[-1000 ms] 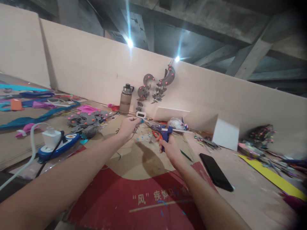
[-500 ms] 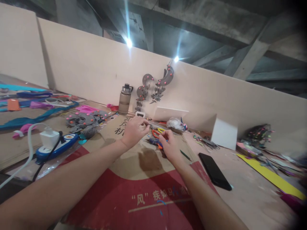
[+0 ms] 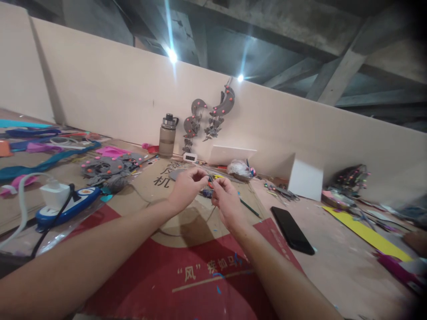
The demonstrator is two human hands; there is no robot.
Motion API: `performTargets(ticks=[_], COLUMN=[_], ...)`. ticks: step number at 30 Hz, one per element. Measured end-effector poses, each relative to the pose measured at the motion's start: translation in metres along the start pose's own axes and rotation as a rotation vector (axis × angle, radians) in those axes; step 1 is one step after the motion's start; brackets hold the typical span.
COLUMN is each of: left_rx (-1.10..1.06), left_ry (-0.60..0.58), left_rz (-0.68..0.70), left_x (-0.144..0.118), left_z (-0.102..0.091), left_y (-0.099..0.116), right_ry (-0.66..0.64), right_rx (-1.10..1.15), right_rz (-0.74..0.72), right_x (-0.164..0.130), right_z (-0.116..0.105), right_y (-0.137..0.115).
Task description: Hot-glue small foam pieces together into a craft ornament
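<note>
Above the cardboard sheet (image 3: 196, 284), my left hand (image 3: 190, 184) is closed in a pinch, its fingertips almost meeting those of my right hand. Something small and dark shows between the two; its kind I cannot make out. My right hand (image 3: 227, 198) is pinched too, and a thin thread (image 3: 211, 215) trails below it. A grey disc (image 3: 175, 174) shows just left of my left hand; whether it is held I cannot tell. Tools with blue and orange parts (image 3: 207, 193) lie behind the fingers, partly hidden. A dark green pencil (image 3: 250, 208) lies right of them.
A black phone (image 3: 292, 230) lies at right, near a yellow strip (image 3: 367, 233). At left are a blue power strip (image 3: 68, 210) with cables and grey pieces with pink dots (image 3: 108, 168). A bottle (image 3: 167, 138) and small white display (image 3: 190, 158) stand by the wall.
My hands have come together at the fingertips. The orange-handled scissors by my right hand are now mostly hidden. A grey disc has appeared beside my left hand. The view has shifted slightly right.
</note>
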State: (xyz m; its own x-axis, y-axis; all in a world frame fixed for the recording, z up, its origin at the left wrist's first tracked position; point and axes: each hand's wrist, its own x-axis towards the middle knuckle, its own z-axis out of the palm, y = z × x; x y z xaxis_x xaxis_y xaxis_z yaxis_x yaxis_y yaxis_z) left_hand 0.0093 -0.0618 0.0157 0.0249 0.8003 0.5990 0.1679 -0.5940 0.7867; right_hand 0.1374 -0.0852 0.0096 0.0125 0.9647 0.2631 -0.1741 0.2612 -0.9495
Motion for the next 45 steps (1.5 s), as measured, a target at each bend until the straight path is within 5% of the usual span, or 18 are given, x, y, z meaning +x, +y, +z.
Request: performTargets(ticks=[7,16,28,39,45], left_rx=[-0.304,-0.423,-0.672,-0.565,-0.412], left_ry=[-0.012,0.010,-0.098,-0.490,-0.438], left_rz=[-0.200,-0.287,-0.389,-0.476,-0.400], left_x=[-0.001,-0.001,-0.003,0.012,0.012], left_z=[0.009,0.013,0.016,-0.007,-0.009], left_y=[-0.008,-0.006,-0.008,-0.009,-0.011], right_ry=[0.054,0.138,0.087,0.064,0.061], right_rx=[-0.187,-0.445,-0.359,-0.539,-0.632], right_rz=[-0.113,-0.188,-0.154,-0.115,-0.141], right_x=[0.005,0.003,0.013,0.017,0.014], right_z=[-0.004,-0.005,-0.015,-0.027,-0.025], right_y=[0.011,0.000,0.008,0.006,0.000])
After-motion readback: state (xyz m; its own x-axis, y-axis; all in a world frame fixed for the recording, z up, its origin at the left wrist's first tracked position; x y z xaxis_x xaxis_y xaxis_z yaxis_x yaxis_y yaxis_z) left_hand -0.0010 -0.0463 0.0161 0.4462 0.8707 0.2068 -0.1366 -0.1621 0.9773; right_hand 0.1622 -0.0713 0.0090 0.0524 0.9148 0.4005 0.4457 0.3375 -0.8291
